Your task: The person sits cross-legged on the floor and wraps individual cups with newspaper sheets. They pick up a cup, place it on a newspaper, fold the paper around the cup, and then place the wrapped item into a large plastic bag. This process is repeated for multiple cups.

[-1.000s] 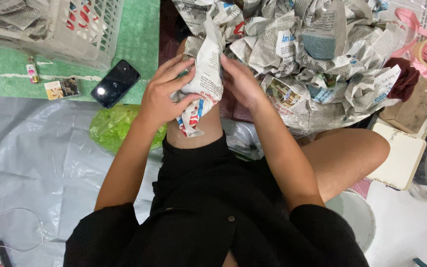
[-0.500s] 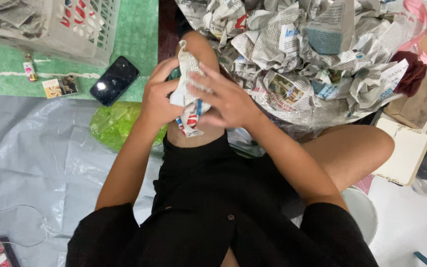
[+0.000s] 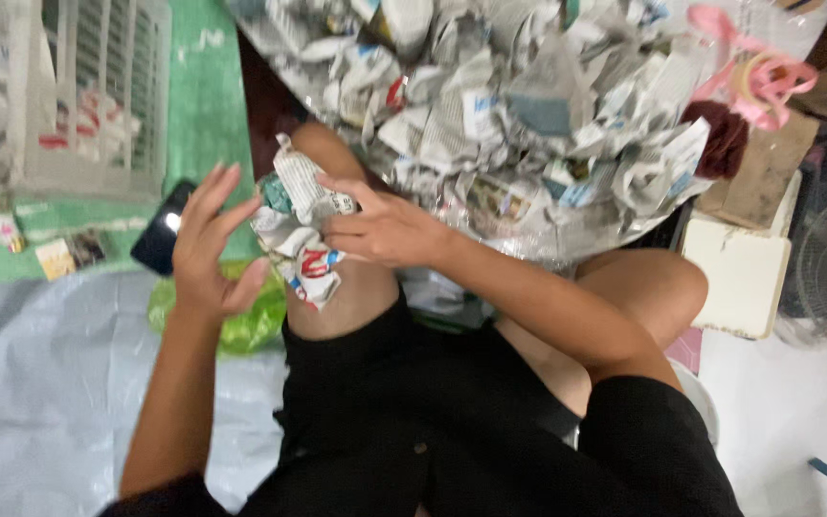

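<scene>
Now the right hand (image 3: 385,230) clamps the crumpled newspaper bundle (image 3: 301,230) over the knee; the left hand (image 3: 205,251), grip open, should cup it firmly, pressing evenly.

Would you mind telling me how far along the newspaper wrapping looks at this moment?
Done: a big pile of wrapped newspaper bundles lies ahead of the knees. In hand: the right hand grips a half-crumpled newspaper bundle over the knee, with something green showing inside; the left hand is open beside it, fingers spread. Left: that bundle's loose ends are not yet closed. A green bag lies beside the knee; its contents cannot be seen.
</scene>
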